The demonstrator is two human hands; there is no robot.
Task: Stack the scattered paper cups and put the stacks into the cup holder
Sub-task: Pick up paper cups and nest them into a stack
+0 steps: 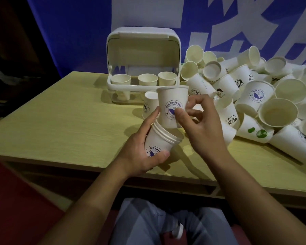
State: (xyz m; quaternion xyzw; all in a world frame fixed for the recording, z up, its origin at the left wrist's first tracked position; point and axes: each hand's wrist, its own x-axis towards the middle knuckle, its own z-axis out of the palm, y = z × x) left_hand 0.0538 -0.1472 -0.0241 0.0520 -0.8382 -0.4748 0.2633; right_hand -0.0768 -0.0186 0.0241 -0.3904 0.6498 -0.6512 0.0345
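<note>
A: What's nearest?

B: The left hand (141, 156), its grip wrapped round a short stack of cups (162, 142), tilted, mouths up and to the right, above the desk (60, 124).

A: And the other hand?

B: The right hand (200, 124) pinches a single cup (171, 106) between thumb and fingers, its base at the mouth of the stack.

A: Behind them?

B: One upturned cup (149, 103) stands on the desk just past the hands. To the right lies a heap of loose cups (254, 96). Farther back sits the white cup holder (143, 68), lid raised, three cup stacks (147, 80) upright inside.
</note>
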